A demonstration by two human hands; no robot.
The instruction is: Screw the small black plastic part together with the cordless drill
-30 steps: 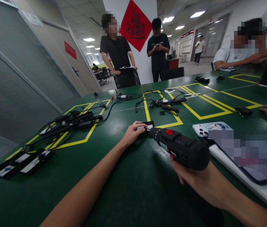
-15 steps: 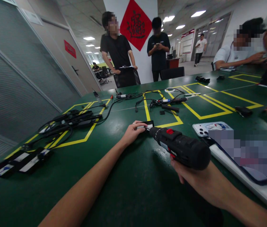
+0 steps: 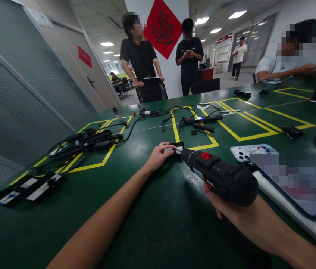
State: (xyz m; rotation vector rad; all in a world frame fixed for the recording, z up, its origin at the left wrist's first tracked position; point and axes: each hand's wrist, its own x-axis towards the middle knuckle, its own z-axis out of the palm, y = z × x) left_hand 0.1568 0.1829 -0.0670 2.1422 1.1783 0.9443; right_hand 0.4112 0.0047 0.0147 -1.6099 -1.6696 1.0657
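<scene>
My right hand (image 3: 229, 207) is wrapped round the grip of a black cordless drill (image 3: 223, 175) with red switches. The drill points forward and left, its thin bit reaching a small black box-like piece (image 3: 180, 145) with a white strip. Whether the bit touches it, I cannot tell. My left hand (image 3: 158, 157), a ring on one finger, pinches that piece against the green table (image 3: 146, 231). Part of the piece is hidden by the fingers.
Black cables (image 3: 96, 140) lie tangled at the left, near black-and-white flat pieces (image 3: 38, 190). A phone (image 3: 254, 149) and a pixelated screen device (image 3: 292, 186) lie at right. Pen-like tools (image 3: 202, 118) are farther back. Several people stand or sit around.
The drill and my right hand have shifted slightly right and back. More of the white strip shows beside my left fingers. A person's hand at the far right has drawn away.
</scene>
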